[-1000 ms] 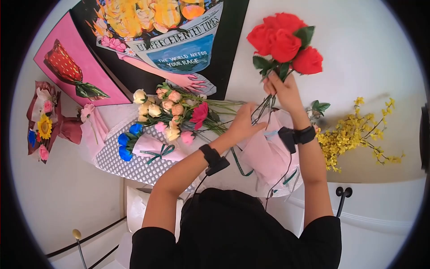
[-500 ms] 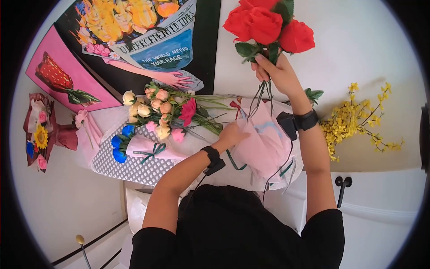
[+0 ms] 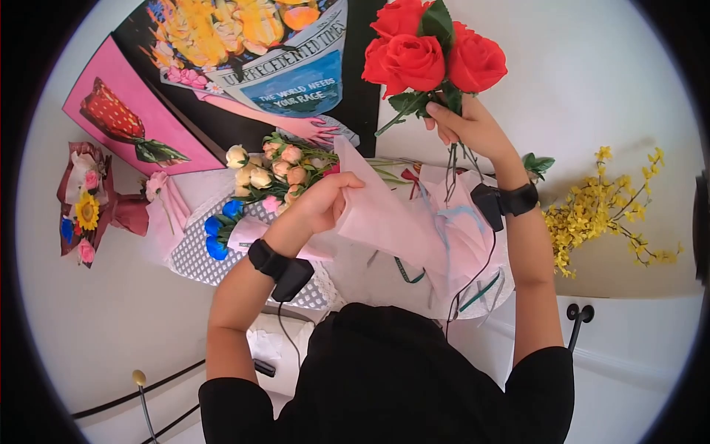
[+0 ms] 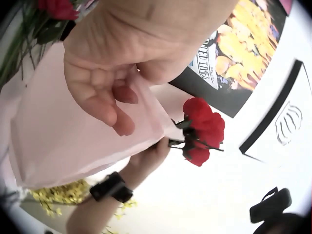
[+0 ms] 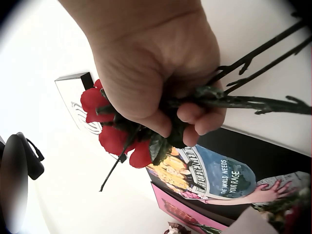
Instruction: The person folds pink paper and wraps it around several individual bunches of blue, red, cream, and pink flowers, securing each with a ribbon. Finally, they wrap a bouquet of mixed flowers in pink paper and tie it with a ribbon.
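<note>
My right hand (image 3: 473, 129) holds a bunch of red roses (image 3: 410, 65) up in front of the white wall, gripping them just below the blooms. In the right wrist view, fingers and thumb curl round the dark green stems (image 5: 258, 103), whose ends stick out past the hand. My left hand (image 3: 325, 201) pinches the upper left edge of a sheet of pale pink wrapping paper (image 3: 392, 226). The left wrist view shows that paper (image 4: 58, 122) spread out beside the curled fingers, with the red roses (image 4: 204, 129) beyond it. A light blue ribbon (image 3: 455, 213) lies across the paper on the right.
Cream and peach roses (image 3: 259, 176) lie at the table's back left, near blue roses (image 3: 214, 240) in a pink wrap. Yellow blossom branches (image 3: 584, 222) stand at the right. A dark green ribbon (image 3: 409, 271) rests on the table. Paintings (image 3: 299, 87) lean behind.
My left hand has taken the pink paper's edge and drawn it up and leftward, partly covering the other flowers. The right hand has raised the roses away from the paper and turned them slightly.
</note>
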{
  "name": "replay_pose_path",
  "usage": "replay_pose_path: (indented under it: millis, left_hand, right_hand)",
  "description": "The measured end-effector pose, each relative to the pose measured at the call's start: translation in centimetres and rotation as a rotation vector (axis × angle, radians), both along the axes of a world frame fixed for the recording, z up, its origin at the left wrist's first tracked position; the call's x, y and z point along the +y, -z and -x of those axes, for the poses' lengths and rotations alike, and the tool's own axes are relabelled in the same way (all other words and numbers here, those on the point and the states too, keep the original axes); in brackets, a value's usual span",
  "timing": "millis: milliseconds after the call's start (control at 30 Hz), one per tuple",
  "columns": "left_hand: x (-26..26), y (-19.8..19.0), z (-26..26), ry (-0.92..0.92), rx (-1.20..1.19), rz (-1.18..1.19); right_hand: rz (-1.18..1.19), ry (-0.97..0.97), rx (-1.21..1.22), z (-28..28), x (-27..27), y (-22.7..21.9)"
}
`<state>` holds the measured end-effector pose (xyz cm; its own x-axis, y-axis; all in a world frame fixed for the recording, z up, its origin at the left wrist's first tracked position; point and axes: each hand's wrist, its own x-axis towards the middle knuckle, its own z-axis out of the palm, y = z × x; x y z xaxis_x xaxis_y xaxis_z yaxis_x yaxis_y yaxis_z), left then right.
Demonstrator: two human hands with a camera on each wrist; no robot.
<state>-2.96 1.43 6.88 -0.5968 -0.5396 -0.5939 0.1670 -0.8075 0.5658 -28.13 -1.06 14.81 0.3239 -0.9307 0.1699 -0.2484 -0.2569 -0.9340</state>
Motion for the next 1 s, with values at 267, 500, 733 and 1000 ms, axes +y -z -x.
replay_pose_path:
  millis: [267, 500, 733, 1000]
  left_hand:
    - [-2.2, 7.8, 3.8, -0.06, 0.03, -0.025]
    - [-2.8, 10.1, 1.5, -0.063, -0.466, 0.707]
    - [-1.5, 10.7, -4.2, -0.424, -1.128, 1.708]
    - [3.5, 11.5, -6.0, -0.018, -1.269, 1.819]
  right_hand:
    - [-0.049, -0.027, 0.096, -0.2, -0.8, 0.5]
    - [-0.075, -0.003, 0.092, 1.4, 1.5, 0.7]
    - [0.28, -0.212, 0.276, 0.2, 1.1, 7.2]
    - [-0.315, -0.388, 0.452, -7.8, 1.7, 10.5]
